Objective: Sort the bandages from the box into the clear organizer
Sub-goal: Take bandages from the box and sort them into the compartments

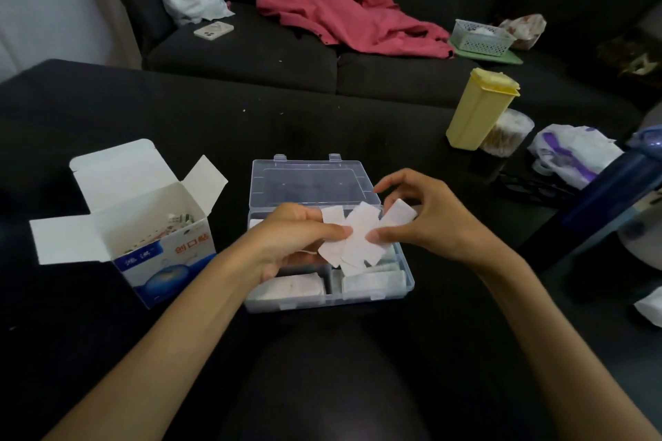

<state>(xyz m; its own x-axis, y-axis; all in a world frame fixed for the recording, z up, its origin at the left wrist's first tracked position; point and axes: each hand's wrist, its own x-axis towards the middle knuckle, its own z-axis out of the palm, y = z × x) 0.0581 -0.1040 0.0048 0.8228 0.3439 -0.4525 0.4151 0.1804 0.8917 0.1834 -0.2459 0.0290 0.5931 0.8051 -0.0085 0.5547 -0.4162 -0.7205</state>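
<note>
Dark table (250, 125) before a sofa: over the organizer (404, 283) at its near edge, my left hand (286, 243) and right hand (426, 222) pinch fanned bandages (353, 236); I'd square them, then drop flat.

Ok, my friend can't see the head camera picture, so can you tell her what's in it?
Two hands, left hand and right hand, hold a fan of white bandages over an open clear organizer on a dark surface. An open bandage box sits to the left, a yellow container to the right.
</note>
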